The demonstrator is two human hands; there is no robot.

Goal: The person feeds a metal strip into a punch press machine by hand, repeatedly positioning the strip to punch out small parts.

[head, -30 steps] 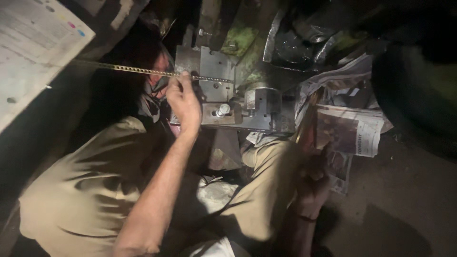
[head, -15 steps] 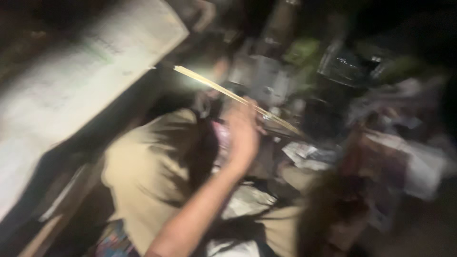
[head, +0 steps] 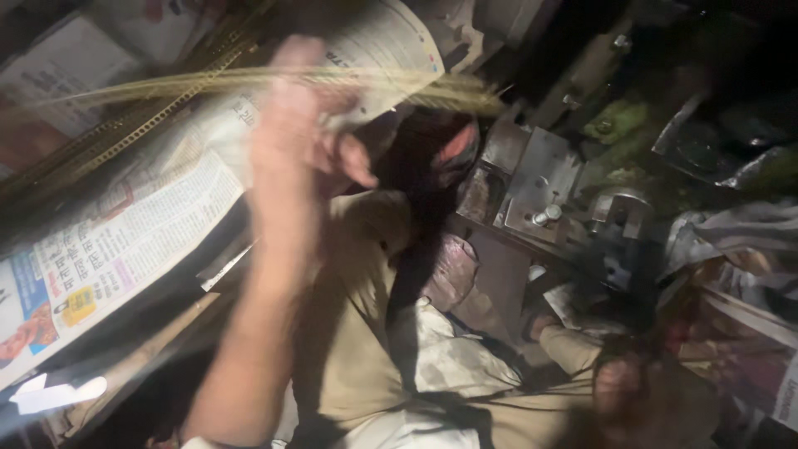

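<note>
Dim, cluttered workshop floor surrounds everything. Newspaper (head: 125,241) lies at the left. Raised and motion-blurred, the left hand (head: 303,141) pinches a thin yellow perforated strip (head: 249,81), lifted leftward since half a second ago. A grey metal press (head: 540,187) stands mid-right. Low in shadow, the right hand (head: 619,387)'s grip is unclear.

Bare forearms, no sleeves; khaki trousers (head: 357,333), white cloth (head: 449,366) over lap.
</note>
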